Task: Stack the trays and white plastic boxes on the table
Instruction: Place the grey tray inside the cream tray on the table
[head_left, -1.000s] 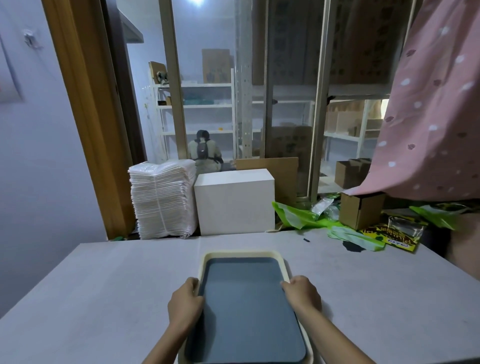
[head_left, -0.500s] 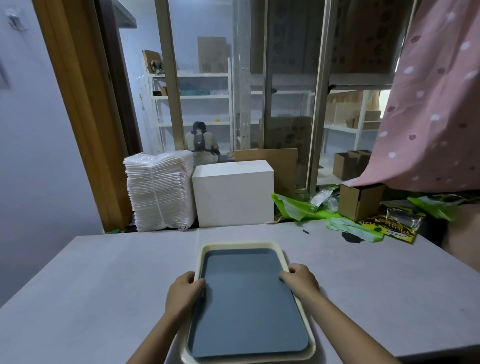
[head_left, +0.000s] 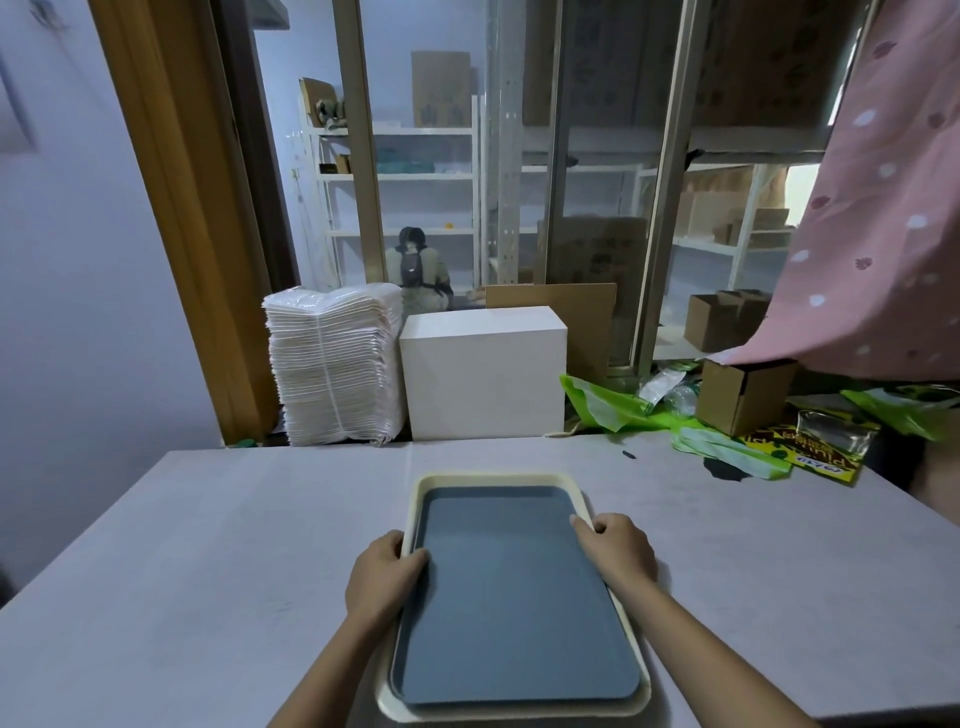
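Observation:
A cream tray with a grey-blue inner surface (head_left: 511, 587) lies on the pale table (head_left: 218, 561), near its front edge. The cream rim (head_left: 498, 477) shows beyond the grey part at the far end. My left hand (head_left: 382, 574) grips the tray's left edge, thumb on the grey surface. My right hand (head_left: 618, 551) grips the right edge the same way. Behind the table, a tall stack of white plastic boxes (head_left: 335, 366) stands beside a white box (head_left: 483, 371).
Green bags (head_left: 613, 402), a small cardboard box (head_left: 743, 392) and a yellow-black packet (head_left: 810, 444) crowd the table's far right. A pink spotted curtain (head_left: 883, 208) hangs at right. A wooden door frame (head_left: 176, 208) stands at left. A person crouches behind the glass (head_left: 418, 273).
The tray has slid a little away from me across the table, with both hands still on its sides. The camera has tilted slightly down.

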